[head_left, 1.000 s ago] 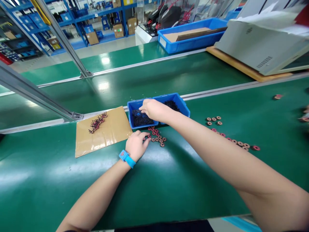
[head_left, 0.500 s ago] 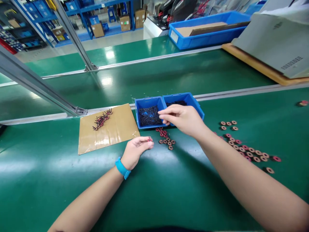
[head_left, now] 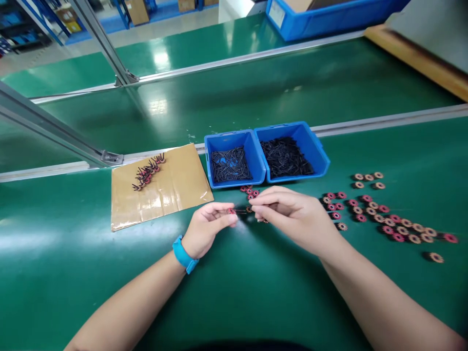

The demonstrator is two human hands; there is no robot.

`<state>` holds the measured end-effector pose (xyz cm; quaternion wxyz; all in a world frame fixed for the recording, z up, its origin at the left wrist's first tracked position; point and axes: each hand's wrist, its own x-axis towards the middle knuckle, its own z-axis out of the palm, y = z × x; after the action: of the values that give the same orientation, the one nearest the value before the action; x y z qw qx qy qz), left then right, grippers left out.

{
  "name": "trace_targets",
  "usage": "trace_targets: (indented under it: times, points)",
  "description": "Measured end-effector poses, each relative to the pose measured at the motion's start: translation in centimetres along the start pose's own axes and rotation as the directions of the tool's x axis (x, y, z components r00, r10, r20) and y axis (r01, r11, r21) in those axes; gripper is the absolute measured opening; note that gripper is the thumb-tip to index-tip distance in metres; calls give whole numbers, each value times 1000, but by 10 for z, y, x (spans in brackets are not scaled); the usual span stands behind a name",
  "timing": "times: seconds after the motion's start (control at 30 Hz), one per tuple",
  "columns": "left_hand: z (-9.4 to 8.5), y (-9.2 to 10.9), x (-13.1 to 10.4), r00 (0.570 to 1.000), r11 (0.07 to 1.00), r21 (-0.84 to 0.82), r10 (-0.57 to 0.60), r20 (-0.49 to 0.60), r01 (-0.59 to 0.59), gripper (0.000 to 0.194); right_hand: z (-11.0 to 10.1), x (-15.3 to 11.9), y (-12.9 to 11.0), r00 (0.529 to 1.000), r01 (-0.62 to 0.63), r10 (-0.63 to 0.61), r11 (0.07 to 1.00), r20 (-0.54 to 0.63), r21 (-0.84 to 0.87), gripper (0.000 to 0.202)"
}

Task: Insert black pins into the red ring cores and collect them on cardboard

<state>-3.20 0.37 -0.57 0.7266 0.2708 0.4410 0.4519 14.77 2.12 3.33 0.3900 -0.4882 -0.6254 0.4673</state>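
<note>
My left hand (head_left: 210,225), with a blue band at the wrist, pinches a small red wound stator (head_left: 231,211). Thin leads (head_left: 241,212) stick out from it to the right. My right hand (head_left: 292,214) is closed in a pinch at the far end of those leads; whatever lies between its fingertips is too small to make out. Just behind the fingertips, several small red and copper stators (head_left: 250,191) lie on the green table, partly covered by the right hand. Beyond them, a blue bin (head_left: 236,185) holds thin black tube pieces, and a second blue bin (head_left: 321,168) holds more.
A brown cardboard sheet (head_left: 175,190) on the left carries a row of stators with black-sleeved leads (head_left: 146,174). Many loose stators (head_left: 387,222) are spread at the right. A metal post (head_left: 54,129) and rail edge the table; a large blue tray (head_left: 303,24) stands behind.
My right hand has come down from above the bins to the stator in my left hand. The left hand keeps its pinch. The view has tilted downward.
</note>
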Motion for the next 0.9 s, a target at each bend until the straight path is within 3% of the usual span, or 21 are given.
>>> trace_targets:
  times: [0.4,0.6,0.9]
  points:
    - [-2,-5,0,997,997,59,60,-41,-58,27,-1,-2,3,997,-76,76,997,14,-2,9]
    - [-1,-4,0,998,998,25,57,-25,-56,26,0,-1,6,984,-175,176,983,-4,46,14]
    - [0,-3,-1,998,998,-7,57,-9,-57,25,1,-2,4,977,-214,215,974,5,77,14]
